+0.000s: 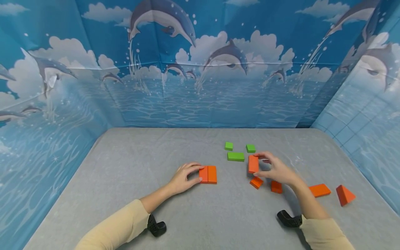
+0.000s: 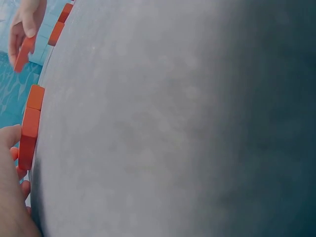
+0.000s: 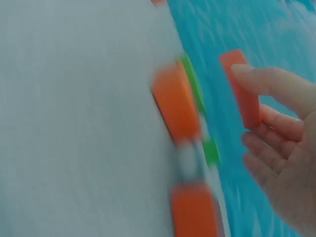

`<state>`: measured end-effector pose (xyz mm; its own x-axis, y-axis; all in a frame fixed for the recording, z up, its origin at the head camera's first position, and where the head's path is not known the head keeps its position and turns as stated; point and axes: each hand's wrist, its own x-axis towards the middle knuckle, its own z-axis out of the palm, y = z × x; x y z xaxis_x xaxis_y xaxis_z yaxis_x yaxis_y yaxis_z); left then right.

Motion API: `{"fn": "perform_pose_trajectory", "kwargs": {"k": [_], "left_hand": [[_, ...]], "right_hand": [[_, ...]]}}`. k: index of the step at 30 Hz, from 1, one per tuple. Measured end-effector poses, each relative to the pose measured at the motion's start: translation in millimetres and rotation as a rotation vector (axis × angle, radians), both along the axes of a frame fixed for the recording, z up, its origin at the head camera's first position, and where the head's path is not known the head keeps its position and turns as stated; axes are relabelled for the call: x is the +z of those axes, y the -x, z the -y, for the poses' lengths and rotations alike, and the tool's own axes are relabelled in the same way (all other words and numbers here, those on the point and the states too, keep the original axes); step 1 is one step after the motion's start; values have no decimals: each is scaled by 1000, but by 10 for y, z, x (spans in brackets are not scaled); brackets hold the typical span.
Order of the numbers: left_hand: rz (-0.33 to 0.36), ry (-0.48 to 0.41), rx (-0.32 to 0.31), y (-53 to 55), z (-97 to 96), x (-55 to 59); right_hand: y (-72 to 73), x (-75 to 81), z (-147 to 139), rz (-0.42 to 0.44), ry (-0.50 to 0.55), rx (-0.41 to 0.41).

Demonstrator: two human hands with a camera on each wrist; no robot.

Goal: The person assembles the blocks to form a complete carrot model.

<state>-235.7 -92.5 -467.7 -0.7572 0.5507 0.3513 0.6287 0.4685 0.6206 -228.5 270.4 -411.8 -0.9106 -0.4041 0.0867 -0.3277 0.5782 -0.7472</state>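
Observation:
Two orange blocks stand side by side, touching, on the grey table. My left hand pinches the left block of this pair between thumb and fingers; the right block adjoins it. In the left wrist view the thumb and fingertips lie on opposite sides of an orange block. My right hand holds another orange rectangular block by its ends. The right wrist view shows that held block raised off the table. Below it lie two small orange blocks, one tilted and one squarer.
Behind the right hand's block sit a green rectangular block and two small green blocks, one left and one right. A flat orange block and an orange triangular block lie at the right. Dolphin-printed cloth surrounds the table.

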Motion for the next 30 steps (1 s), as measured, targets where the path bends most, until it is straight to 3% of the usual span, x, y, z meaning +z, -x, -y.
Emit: {"fn": "perform_pose_trajectory", "kwargs": {"k": [5,11,30], "left_hand": [[-8,3,-4,6,6,-6],[4,14,-6,10,9,4],[5,19,-10,17,20,0]], "right_hand": [[-4,-21,421,-44,-5,101],[-5,-95,743,-27,1,170],[61,-250,954,-37,-36,204]]}}
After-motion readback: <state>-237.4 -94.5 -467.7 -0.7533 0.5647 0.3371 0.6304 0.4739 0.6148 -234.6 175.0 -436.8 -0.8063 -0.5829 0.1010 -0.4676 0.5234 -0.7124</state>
